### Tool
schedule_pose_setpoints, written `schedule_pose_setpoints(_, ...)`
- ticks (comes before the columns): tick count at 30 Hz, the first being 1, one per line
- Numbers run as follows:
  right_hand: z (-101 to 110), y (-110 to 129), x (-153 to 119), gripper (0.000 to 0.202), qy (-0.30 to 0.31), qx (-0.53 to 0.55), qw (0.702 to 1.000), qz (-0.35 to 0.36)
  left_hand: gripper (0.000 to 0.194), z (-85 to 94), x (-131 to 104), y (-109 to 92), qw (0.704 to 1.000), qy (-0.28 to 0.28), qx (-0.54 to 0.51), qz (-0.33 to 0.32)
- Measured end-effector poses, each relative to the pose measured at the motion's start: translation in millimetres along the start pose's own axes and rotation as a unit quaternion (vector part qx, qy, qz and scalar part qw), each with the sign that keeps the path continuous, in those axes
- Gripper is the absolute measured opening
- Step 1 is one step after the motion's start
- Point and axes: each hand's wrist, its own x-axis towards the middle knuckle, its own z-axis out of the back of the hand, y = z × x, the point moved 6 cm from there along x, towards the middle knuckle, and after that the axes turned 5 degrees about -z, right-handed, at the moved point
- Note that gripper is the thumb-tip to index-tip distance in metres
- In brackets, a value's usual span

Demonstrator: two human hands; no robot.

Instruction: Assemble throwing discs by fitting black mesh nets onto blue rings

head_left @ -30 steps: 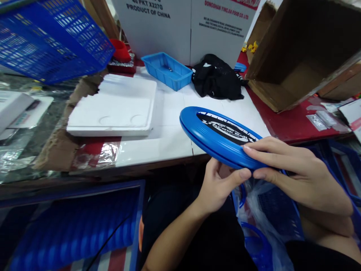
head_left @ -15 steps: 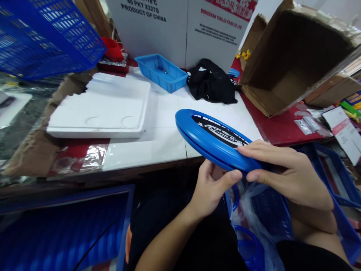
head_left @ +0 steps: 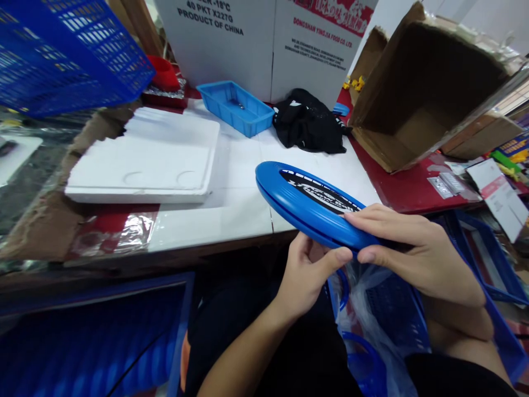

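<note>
A blue plastic flying disc (head_left: 285,201) with a black and white printed centre is tilted in front of me, above the table's front edge. A dark gap runs along its rim. My left hand (head_left: 308,270) grips the near edge from below, thumb at the rim and the other fingers hidden under the disc. On the right side, my right hand (head_left: 409,248) is closed round the rim, fingers on top and thumb at the near edge.
On the white table top (head_left: 206,223) lie a foam slab (head_left: 152,157), a light blue tray (head_left: 248,113) and a black cloth (head_left: 309,124). An open carton (head_left: 417,94) stands at right, a blue basket (head_left: 78,55) at upper left. Below left, a crate (head_left: 188,309) holds several blue rings.
The disc and both hands stay almost in place, with the same grip. The whole view has shifted very slightly.
</note>
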Motion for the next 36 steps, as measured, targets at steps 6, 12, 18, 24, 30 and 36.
schedule_pose_setpoints(6, -4, 5, -6, 0.048, 0.029, -0.054, 0.998, 0.025, 0.042, 1.9, 0, 0, 1.000, 0.011, -0.007, -0.009)
schedule_pose_setpoints(12, -5, 5, -10, 0.049, 0.025, -0.060, 0.997, 0.036, 0.039, 1.0, -4, 0, 1.000, 0.014, 0.008, -0.004)
schedule_pose_setpoints(18, -5, 7, -13, 0.050, 0.015, -0.071, 0.996, 0.047, 0.044, 0.5, -6, 0, 1.000, 0.017, 0.018, -0.003)
schedule_pose_setpoints(24, -4, 6, -12, 0.048, 0.012, -0.053, 0.998, 0.045, 0.045, 2.0, -7, 1, 1.000, 0.007, 0.014, -0.001)
schedule_pose_setpoints(30, -5, 8, -17, 0.052, 0.004, -0.061, 0.997, 0.050, 0.043, 1.6, -8, 2, 1.000, 0.018, 0.008, 0.002)
schedule_pose_setpoints(36, -4, 10, -18, 0.052, 0.005, -0.066, 0.997, 0.050, 0.045, -2.8, -7, 0, 1.000, 0.010, -0.002, 0.027)
